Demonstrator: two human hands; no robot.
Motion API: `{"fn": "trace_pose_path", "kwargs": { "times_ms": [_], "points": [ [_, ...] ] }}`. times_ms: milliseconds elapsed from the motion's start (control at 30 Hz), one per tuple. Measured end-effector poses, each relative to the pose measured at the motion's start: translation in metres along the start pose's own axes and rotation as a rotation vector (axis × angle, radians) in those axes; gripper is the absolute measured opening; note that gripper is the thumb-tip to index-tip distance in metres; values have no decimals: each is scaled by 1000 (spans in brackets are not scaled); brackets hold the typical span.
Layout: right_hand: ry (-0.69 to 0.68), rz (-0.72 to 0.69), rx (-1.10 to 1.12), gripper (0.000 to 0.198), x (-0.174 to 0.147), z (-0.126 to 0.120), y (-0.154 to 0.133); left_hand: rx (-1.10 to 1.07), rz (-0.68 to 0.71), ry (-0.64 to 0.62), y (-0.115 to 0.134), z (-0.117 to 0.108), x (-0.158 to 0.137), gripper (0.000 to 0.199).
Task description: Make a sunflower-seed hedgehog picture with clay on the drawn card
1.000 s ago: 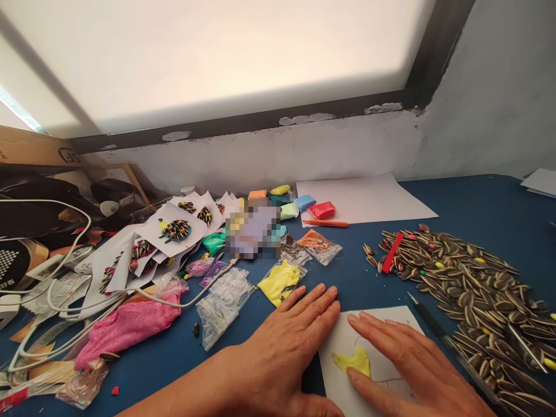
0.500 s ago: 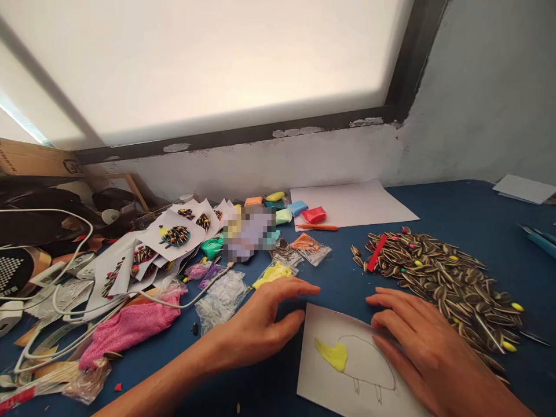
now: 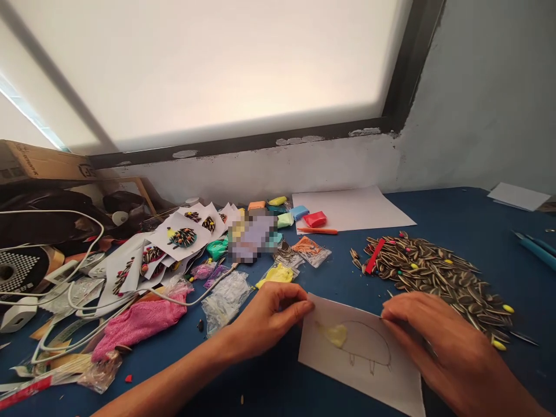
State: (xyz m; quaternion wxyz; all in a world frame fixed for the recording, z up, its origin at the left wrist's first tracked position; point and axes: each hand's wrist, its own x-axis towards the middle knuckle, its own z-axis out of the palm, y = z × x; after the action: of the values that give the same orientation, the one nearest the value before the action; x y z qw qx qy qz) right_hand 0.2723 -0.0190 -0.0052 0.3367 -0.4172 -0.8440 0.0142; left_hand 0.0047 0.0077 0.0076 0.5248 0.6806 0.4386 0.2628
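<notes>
Your left hand and right hand pinch the card; likely step: positioning it. Next move calls for keeping yellow clay undisturbed.

- Craft corner: blue table, window blind at twelve o'clock
- Sunflower seeds at four
- Seed-covered cards between eight and nine
- Bright clay packets near centre

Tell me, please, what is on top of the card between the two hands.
A yellow patch lies at the left end of a pencilled outline; anything drawn beneath it is hidden.
</notes>
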Motion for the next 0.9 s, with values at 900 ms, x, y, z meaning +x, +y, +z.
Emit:
{"fn": "trace_pose_path", "kwargs": {
  "times_ms": [900],
  "points": [
    [61, -178, -215, 28, 2, 10, 9, 421, 381, 193, -8, 4, -4, 25]
  ]
}}
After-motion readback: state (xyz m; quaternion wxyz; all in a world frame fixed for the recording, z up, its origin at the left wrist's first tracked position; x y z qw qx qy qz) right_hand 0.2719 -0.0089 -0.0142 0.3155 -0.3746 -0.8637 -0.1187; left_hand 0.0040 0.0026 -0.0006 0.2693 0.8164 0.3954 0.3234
